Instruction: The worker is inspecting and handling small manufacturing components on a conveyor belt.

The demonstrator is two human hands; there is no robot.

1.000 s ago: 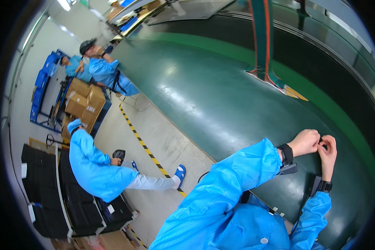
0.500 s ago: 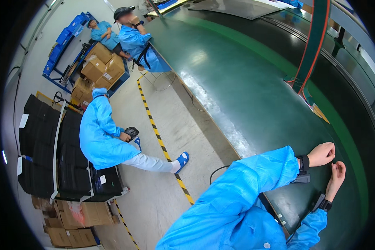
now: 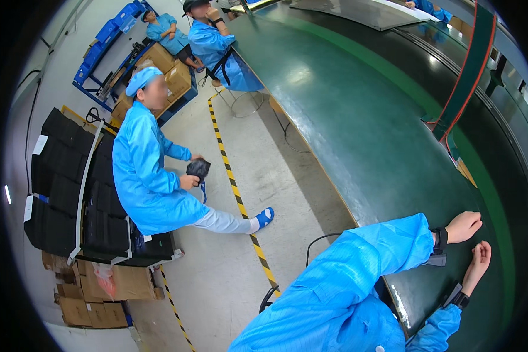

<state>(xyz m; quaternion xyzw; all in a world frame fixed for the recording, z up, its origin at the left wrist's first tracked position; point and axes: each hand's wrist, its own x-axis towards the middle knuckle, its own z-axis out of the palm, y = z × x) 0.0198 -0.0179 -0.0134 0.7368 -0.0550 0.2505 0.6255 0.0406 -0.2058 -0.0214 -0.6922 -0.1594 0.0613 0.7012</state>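
My left hand (image 3: 464, 226) rests on the dark green table (image 3: 358, 117), fingers curled in with nothing visible in them. Just below it my right hand (image 3: 479, 263) lies on its edge on the same surface, fingers stretched out and holding nothing. A small gap separates the two hands. Both arms wear blue sleeves, with a black strap at each wrist (image 3: 440, 240).
A person in blue (image 3: 149, 176) sits on the floor to the left holding a black object (image 3: 198, 168), one leg across the yellow-black floor tape (image 3: 234, 188). Behind are stacked black trays (image 3: 70, 188) and cardboard boxes (image 3: 100, 293). Two more people (image 3: 211, 41) sit at the table's far end.
My hands, touching a second ago, have drawn slightly apart. The view has swung, so the seated person on the floor looks larger and closer to the middle.
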